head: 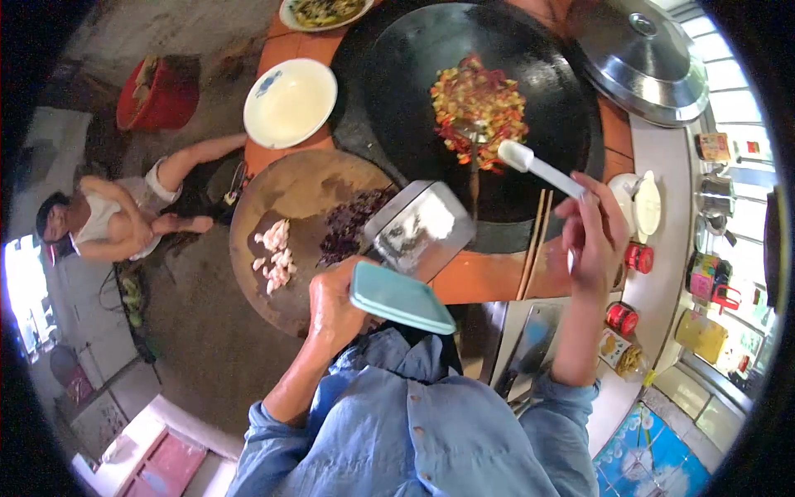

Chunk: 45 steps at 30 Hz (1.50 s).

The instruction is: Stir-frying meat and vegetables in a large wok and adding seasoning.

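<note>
My left hand [338, 298] grips a clear plastic container [428, 233] of white granules, its teal lid [400, 298] flipped open towards me. Between the fingers of my right hand [593, 230] is a white plastic measuring spoon [556, 177]. The spoon's bowl is over the near right part of a large black wok [404, 68], above the chopped red and yellow food [481, 102]. A spatula [474, 177] rests in the wok with its head in the food. Below the container, a round wooden chopping board [292, 180] carries dark purple chopped pieces [351, 223] and pale pink pieces [274, 258].
Wooden chopsticks [534, 245] lie on the orange tiled counter [478, 279]. A white bowl [290, 102] stands left of the wok, a domed metal lid [652, 68] at right. Red-lidded jars [638, 257] line the right ledge. A person [118, 214] sits at left.
</note>
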### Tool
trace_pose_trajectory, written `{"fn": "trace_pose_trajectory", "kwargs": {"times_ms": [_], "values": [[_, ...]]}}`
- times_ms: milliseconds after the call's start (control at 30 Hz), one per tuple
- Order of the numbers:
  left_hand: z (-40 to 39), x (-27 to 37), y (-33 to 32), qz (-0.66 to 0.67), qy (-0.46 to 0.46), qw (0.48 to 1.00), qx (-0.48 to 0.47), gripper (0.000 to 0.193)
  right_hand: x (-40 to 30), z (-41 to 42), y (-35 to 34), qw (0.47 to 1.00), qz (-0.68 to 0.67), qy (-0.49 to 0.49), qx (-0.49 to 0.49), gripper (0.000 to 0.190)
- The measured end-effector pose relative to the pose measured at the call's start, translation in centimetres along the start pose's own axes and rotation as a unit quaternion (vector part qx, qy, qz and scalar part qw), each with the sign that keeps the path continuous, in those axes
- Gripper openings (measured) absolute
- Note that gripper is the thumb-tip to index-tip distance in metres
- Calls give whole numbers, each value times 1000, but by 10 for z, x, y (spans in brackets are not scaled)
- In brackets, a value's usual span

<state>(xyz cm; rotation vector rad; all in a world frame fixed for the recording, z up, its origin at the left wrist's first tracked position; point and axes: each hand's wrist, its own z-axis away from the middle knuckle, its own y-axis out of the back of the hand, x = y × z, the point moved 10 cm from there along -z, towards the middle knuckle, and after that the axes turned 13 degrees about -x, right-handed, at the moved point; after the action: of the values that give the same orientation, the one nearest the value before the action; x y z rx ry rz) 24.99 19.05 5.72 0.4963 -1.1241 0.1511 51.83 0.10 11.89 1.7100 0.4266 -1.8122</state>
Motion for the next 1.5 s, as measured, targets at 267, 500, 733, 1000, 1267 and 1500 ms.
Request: {"fn": "trace_pose_trajectory", "kwargs": {"times_ms": [267, 500, 733, 1000, 1267, 1500], "values": [[0, 17, -11, -17, -52, 998, -8, 12, -32, 52, -97, 934, 288, 101, -186, 19], [3, 24, -17, -13, -57, 998, -9, 13, -17, 53, -99, 949, 273, 86, -129, 20], [7, 21, -15, -16, -58, 998, -2, 13, 6, 49, -106, 978, 154, -26, -142, 19], [3, 14, -13, -6, -68, 998, 7, 14, 27, 44, -111, 988, -9, -72, -140, 21], [-6, 3, -4, -53, -35, 998, 25, 12, 16, 45, -79, 981, -132, -90, -109, 23], [-3, -34, 3, 92, 19, 995, 43, 13, 22, 2, -13, 994, -104, -18, 12, 26]]}}
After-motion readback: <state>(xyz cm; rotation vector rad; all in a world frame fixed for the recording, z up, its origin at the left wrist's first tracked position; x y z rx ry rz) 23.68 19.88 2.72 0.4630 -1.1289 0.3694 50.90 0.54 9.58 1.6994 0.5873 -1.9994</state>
